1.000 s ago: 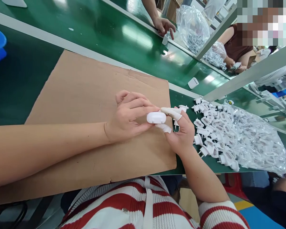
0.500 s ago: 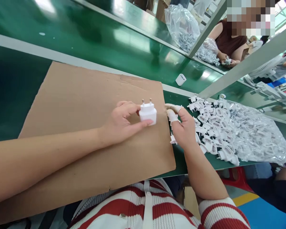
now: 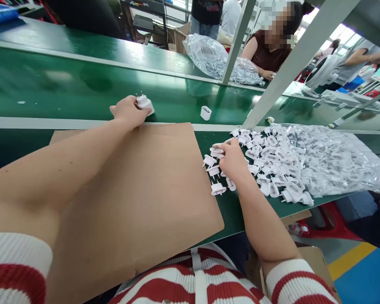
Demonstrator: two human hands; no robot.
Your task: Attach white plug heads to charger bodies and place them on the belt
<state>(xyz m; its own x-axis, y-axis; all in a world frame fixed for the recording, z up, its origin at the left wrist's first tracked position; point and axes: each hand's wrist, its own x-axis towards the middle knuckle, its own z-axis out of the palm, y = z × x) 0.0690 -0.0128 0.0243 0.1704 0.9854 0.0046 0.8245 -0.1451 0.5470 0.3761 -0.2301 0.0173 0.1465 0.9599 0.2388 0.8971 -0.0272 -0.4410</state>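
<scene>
My left hand [image 3: 128,111] is stretched out past the cardboard's far edge, its fingers closed round a white plug charger [image 3: 145,105] with two metal pins pointing up and away. The charger is over the green conveyor surface; whether it touches it I cannot tell. My right hand [image 3: 234,160], with pale covers on its fingertips, pinches a white plug head [image 3: 216,152] beside the cardboard's right edge. Several loose plug heads [image 3: 218,188] lie just left of and below that hand. A larger heap of plug heads [image 3: 274,164] spreads to its right.
A brown cardboard sheet [image 3: 158,181] covers the table before me. Another white charger [image 3: 205,112] stands on the green conveyor [image 3: 174,101]. A clear bag of plug heads [image 3: 338,160] lies right. A slanted metal post [image 3: 291,71] rises behind the heap. A co-worker [image 3: 267,50] sits across.
My left hand has carried the charger from above the cardboard to the conveyor, away and to the left. My right hand has closed on a plug head. The view has turned.
</scene>
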